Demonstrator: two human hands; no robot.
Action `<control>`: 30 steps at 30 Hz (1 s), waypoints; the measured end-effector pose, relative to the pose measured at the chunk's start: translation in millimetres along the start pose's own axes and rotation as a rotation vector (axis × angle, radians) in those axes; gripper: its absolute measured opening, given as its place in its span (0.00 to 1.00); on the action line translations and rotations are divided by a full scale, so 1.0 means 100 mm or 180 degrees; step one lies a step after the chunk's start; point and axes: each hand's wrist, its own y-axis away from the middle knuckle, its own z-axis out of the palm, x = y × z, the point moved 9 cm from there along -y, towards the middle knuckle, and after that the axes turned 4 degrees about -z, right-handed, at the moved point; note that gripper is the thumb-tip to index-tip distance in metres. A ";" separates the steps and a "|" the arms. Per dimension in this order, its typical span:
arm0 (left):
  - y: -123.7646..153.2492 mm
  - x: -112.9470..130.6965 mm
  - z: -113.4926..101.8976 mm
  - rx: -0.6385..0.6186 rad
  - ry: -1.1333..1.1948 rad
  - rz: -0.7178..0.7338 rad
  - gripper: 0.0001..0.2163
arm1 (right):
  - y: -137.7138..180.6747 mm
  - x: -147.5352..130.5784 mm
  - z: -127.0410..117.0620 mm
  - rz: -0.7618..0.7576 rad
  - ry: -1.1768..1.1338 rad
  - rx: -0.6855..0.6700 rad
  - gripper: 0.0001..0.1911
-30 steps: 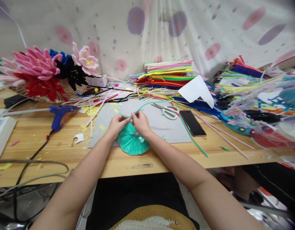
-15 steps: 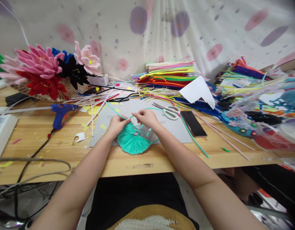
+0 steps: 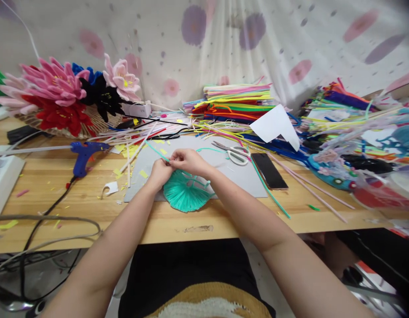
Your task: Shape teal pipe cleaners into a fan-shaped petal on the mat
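A fan-shaped piece made of teal pipe cleaners (image 3: 186,196) lies over the near edge of the grey mat (image 3: 247,183). My left hand (image 3: 162,171) is closed on its upper left edge. Against the left fingertips, my right hand (image 3: 187,160) is closed in a pinch at the same spot. Whatever lies between the right fingertips is hidden, though a teal pipe cleaner (image 3: 155,149) sticks out up and left from where the hands meet. Loose teal ends stand up at the fan's right side, partly behind the right wrist.
White-handled scissors (image 3: 237,154) and a phone (image 3: 269,171) lie to the right. A blue glue gun (image 3: 84,157) rests at left, below fuzzy flowers (image 3: 55,84). Bundles of pipe cleaners (image 3: 237,101) are stacked behind, beside a white paper (image 3: 273,126). Yellow scraps litter the left.
My right hand has moved left and now meets the left hand at the fan's upper left edge. The left hand stays on the fan.
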 end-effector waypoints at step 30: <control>-0.01 -0.19 0.06 -0.0140 0.1610 -0.1079 0.07 | 0.44 0.34 -0.14 0.0149 0.0133 0.0750 0.05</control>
